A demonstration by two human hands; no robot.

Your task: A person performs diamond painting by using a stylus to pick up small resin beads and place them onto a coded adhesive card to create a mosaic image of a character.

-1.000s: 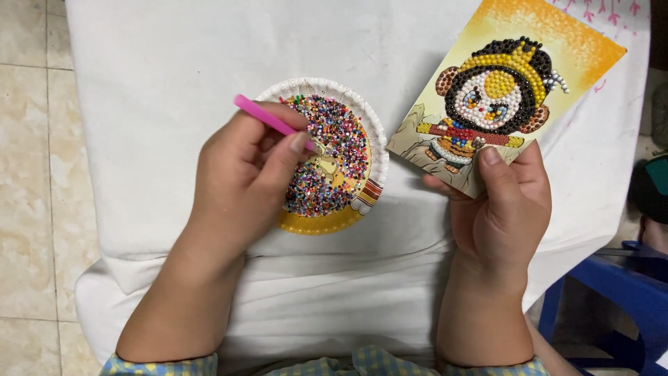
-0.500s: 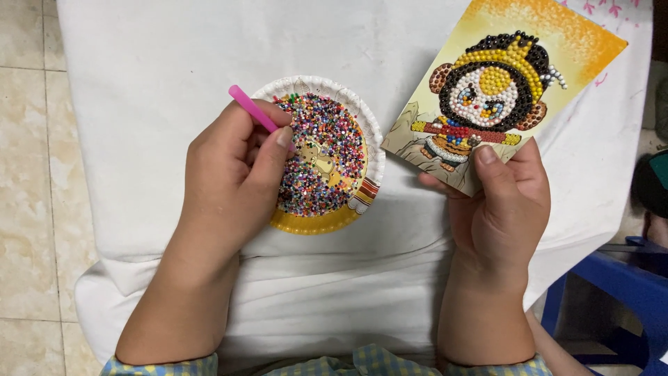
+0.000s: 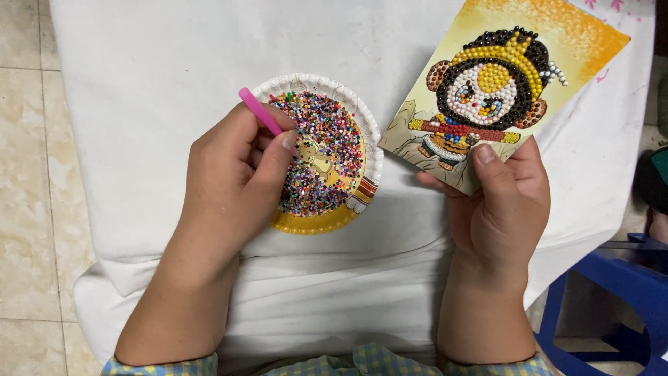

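Your left hand (image 3: pixel 236 177) pinches a pink pen (image 3: pixel 259 110) between thumb and fingers; only its upper end shows, and the tip is hidden under your fingers, so contact with the beads cannot be confirmed. The pen's long axis runs diagonally, its free end pointing up and to the left, its lower end slanting down and right toward the paper plate (image 3: pixel 362 118). That plate lies flat just beside and partly beneath the hand, holding a heap of mixed coloured beads (image 3: pixel 327 150); a yellow printed rim shows along its lower edge. Your right hand (image 3: pixel 501 209) grips a bead picture card (image 3: pixel 501 90) at its lower corner, thumb pressed on the front face and fingers closed behind it. The card is tilted, its long axis rising from lower left to upper right, and it carries a round-faced figure in black, yellow and white beads on an orange-yellow ground. Card and plate are near each other but not touching. Both sit over a white cloth (image 3: pixel 153 76) with soft folds near your body. Beige floor tiles (image 3: pixel 28 139) lie to the left; a blue stool (image 3: pixel 612 292) stands at lower right.
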